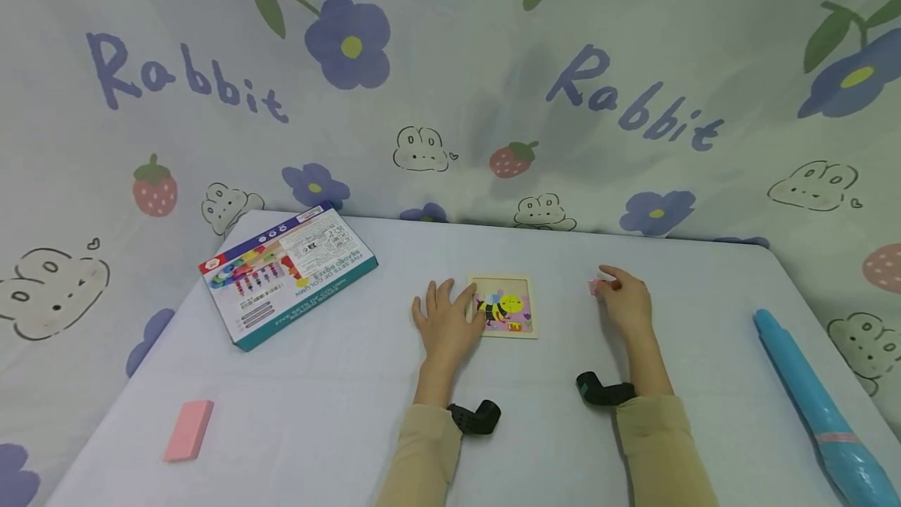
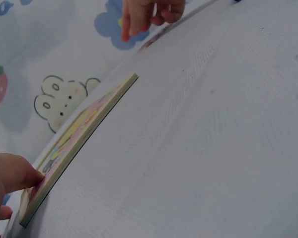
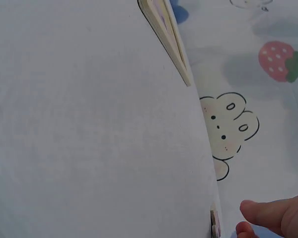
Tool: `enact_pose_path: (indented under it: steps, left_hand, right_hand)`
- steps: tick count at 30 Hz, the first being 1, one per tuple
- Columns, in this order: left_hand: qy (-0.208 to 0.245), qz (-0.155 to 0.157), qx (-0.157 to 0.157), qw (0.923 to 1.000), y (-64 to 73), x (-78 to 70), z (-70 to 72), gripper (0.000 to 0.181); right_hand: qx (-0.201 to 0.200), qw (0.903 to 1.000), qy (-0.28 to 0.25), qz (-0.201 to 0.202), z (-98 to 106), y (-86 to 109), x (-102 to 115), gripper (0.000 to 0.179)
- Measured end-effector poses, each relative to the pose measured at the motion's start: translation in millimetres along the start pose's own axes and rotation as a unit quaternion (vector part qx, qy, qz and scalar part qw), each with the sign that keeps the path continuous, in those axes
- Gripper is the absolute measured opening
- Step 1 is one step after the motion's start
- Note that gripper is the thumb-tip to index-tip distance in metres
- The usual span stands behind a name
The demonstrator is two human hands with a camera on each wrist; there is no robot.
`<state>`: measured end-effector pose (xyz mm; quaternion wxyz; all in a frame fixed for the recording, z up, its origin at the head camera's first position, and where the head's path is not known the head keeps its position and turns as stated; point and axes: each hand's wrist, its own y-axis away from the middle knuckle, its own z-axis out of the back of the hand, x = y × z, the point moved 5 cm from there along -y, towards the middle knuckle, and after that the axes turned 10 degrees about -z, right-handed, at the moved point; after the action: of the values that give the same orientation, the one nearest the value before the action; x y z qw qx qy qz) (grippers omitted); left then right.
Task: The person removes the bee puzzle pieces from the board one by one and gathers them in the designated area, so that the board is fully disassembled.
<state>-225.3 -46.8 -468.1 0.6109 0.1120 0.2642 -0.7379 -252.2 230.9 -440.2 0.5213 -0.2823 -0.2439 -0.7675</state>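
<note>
A small square jigsaw puzzle (image 1: 503, 318) in a pale wooden frame lies flat on the table, showing a yellow and black bee. Its upper strip is bare tan board. My left hand (image 1: 448, 323) rests at the frame's left side with fingers spread; in the left wrist view its thumb (image 2: 20, 173) touches the puzzle. To the right, my right hand (image 1: 626, 303) hovers with bent fingers beside small pinkish puzzle pieces (image 1: 594, 287). In the right wrist view, a gap shows between the thumb (image 3: 260, 212) and the pieces (image 3: 215, 224) on the cloth.
A colourful flat box (image 1: 288, 276) lies at the back left of the white table (image 1: 317, 421). A pink block (image 1: 188, 430) sits at the front left. Along the right edge lies a long blue inflated object (image 1: 809, 390). A printed cloth (image 1: 450, 61) hangs behind.
</note>
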Motion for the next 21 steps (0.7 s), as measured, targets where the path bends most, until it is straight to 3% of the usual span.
enact_pose_path:
  steps: [6,15,21]
  left_hand:
    - [-0.001,-0.003,0.000,1.0000,0.0,-0.2,0.4,0.044]
    - [0.002,-0.012,0.001,0.9999,0.5,-1.2,2.2,0.047]
    - [0.029,-0.038,-0.001,0.9989,-1.6,-3.7,2.0,0.049]
  right_hand:
    - [0.058,0.9979,-0.019,0.024,-12,4.5,13,0.036]
    - [0.153,0.9873,-0.002,0.042,-41,15.2,29,0.032]
    - [0.190,0.9802,0.004,0.054,-53,23.5,37,0.033]
